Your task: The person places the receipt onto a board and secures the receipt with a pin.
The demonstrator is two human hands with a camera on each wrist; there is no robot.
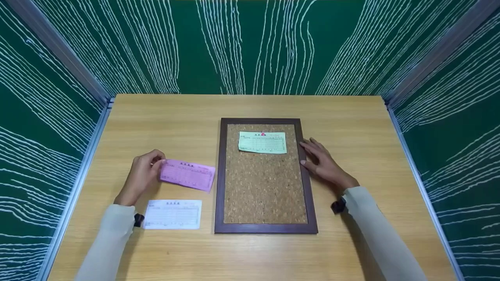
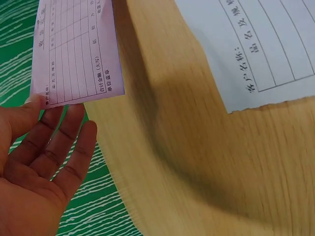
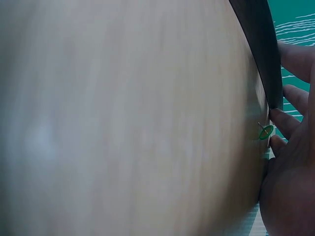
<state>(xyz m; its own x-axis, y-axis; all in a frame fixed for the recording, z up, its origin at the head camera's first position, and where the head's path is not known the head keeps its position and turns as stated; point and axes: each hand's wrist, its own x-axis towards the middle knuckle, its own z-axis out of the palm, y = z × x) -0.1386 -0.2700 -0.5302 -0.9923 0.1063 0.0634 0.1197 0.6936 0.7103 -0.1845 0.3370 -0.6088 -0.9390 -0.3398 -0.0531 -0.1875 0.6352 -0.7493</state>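
Note:
In the head view my left hand point(image 1: 142, 175) pinches the left end of a pink printed slip point(image 1: 187, 175), held above the table left of the corkboard. The left wrist view shows thumb and fingertips at the slip's point(image 2: 74, 54) edge, other fingers loosely bent. A white slip point(image 1: 172, 214) lies nearer the front. My right hand point(image 1: 324, 164) touches the right edge of the dark-framed corkboard point(image 1: 265, 187). In the right wrist view a green thumbtack point(image 3: 266, 132) shows close to the fingers; whether they touch it I cannot tell. A green slip point(image 1: 262, 143) is on the corkboard's upper part, under a pink pushpin point(image 1: 263, 134).
The corkboard lies flat on a wooden table point(image 1: 168, 113). Green panels point(image 1: 246, 47) with white wavy lines enclose the back and both sides, joined by metal posts point(image 1: 66, 50) at the corners. A dark band point(image 1: 338, 206) sits at each wrist.

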